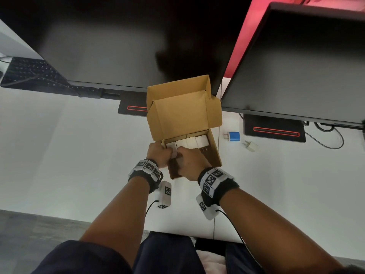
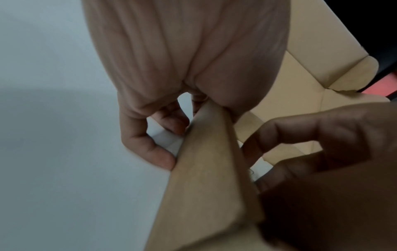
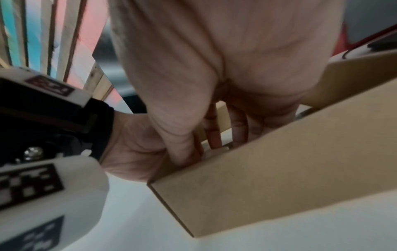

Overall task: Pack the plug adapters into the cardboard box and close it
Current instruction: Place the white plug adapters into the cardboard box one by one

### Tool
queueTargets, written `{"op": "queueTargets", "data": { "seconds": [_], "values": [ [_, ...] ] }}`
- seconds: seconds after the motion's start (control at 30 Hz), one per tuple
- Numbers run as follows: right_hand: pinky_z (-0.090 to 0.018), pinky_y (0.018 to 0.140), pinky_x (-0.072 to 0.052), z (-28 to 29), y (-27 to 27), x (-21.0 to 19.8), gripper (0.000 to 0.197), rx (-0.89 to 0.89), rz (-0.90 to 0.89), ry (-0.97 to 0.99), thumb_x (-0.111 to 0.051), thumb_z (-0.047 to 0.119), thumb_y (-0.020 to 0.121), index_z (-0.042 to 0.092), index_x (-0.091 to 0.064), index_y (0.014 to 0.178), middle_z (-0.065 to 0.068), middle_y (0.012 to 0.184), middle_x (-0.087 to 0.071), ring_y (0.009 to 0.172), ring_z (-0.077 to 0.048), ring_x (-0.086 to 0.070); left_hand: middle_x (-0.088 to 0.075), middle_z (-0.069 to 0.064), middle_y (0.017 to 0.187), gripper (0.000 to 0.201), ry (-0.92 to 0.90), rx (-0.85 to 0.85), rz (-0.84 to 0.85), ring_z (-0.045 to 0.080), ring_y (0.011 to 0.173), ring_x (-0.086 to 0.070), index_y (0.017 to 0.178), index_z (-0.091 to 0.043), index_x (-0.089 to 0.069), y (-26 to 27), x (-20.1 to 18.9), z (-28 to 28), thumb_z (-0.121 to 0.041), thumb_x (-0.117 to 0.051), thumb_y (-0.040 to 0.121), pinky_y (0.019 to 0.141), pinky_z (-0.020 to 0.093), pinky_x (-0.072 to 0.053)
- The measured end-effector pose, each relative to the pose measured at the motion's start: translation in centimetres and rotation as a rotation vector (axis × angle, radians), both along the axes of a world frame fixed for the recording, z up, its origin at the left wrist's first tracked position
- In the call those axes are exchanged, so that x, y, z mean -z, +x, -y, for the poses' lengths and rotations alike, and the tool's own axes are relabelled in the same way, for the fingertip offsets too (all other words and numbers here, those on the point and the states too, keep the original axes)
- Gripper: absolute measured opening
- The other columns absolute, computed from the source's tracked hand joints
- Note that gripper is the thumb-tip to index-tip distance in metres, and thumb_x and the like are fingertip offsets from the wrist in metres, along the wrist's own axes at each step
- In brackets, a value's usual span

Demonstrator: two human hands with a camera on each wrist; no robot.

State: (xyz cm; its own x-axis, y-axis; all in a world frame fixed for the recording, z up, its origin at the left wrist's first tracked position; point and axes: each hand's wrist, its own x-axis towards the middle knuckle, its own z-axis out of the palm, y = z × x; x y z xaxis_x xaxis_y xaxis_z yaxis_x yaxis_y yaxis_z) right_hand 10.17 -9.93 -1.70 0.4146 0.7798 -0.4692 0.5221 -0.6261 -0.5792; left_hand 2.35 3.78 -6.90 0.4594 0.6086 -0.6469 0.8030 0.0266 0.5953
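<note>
Plug adapters, small white plastic cubes, sit in a row along the far inner wall of the open brown cardboard box on the white tabletop. Nearest, the left hand grips the box's left wall, thumb inside and fingers curled outside. Beside it, the right hand reaches into the box with fingers bent round one white adapter. Beyond both hands the lid stands raised. Right of the right hand, outside the box, lie a blue adapter and a white adapter.
</note>
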Motion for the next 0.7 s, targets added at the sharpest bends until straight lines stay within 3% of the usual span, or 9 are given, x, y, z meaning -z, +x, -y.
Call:
{"op": "queueTargets", "data": {
  "seconds": [0.1,0.2,0.33,0.47,0.53,0.7],
  "values": [
    [-0.039,0.081,-0.060,-0.2,-0.3,0.6,0.036,0.050,-0.001,-0.047,-0.077,0.017,0.076,0.020,-0.060,0.108,-0.005,0.100,-0.072,0.089,-0.025,-0.067,-0.067,0.021,0.125,0.047,-0.010,-0.006,-0.019,0.041,0.111,-0.067,0.117,-0.007,-0.065,0.1,-0.6,0.3,-0.029,-0.054,0.076,0.096,0.050,-0.059],
    [-0.039,0.082,-0.060,-0.4,-0.3,0.9,0.036,0.086,-0.028,-0.088,-0.078,0.014,0.076,0.020,-0.060,0.107,-0.004,0.101,-0.071,0.091,-0.025,-0.067,-0.064,0.021,0.130,0.039,-0.001,-0.012,-0.034,0.041,0.116,-0.065,0.123,-0.007,-0.063,0.2,-0.9,0.4,-0.022,-0.057,0.087,0.105,0.054,-0.056],
    [-0.038,0.085,-0.059,-0.7,-0.1,0.8,0.033,0.111,-0.037,-0.105,-0.074,0.008,0.080,0.017,-0.065,0.110,-0.006,0.107,-0.071,0.097,-0.027,-0.067,-0.064,0.021,0.130,0.052,-0.013,0.006,-0.044,0.041,0.113,-0.066,0.125,-0.006,-0.064,0.0,-0.9,0.3,-0.029,-0.055,0.079,0.099,0.051,-0.057],
    [-0.041,0.087,-0.060,-0.5,0.2,0.9,0.030,0.101,-0.057,-0.119,-0.071,0.000,0.080,0.012,-0.071,0.108,-0.010,0.107,-0.073,0.099,-0.030,-0.068,-0.064,0.020,0.129,0.041,-0.022,0.021,-0.042,0.042,0.116,-0.064,0.120,-0.010,-0.062,-0.1,-0.8,0.1,-0.024,-0.055,0.082,0.104,0.057,-0.056],
    [-0.040,0.087,-0.060,-0.4,0.2,0.9,0.031,0.105,-0.058,-0.109,-0.070,0.000,0.081,0.013,-0.072,0.110,-0.010,0.109,-0.073,0.100,-0.030,-0.068,-0.065,0.021,0.129,0.045,-0.018,0.019,-0.039,0.042,0.114,-0.066,0.117,-0.011,-0.062,0.0,-0.8,0.1,-0.028,-0.053,0.077,0.104,0.058,-0.057],
    [-0.038,0.083,-0.061,-0.2,-0.1,1.2,0.035,0.074,-0.069,-0.075,-0.065,-0.002,0.083,0.013,-0.070,0.114,-0.012,0.108,-0.072,0.097,-0.030,-0.068,-0.062,0.019,0.132,0.058,-0.023,-0.010,-0.029,0.041,0.116,-0.065,0.132,-0.008,-0.060,0.0,-0.6,0.1,-0.030,-0.055,0.078,0.098,0.050,-0.058]
  ]
}}
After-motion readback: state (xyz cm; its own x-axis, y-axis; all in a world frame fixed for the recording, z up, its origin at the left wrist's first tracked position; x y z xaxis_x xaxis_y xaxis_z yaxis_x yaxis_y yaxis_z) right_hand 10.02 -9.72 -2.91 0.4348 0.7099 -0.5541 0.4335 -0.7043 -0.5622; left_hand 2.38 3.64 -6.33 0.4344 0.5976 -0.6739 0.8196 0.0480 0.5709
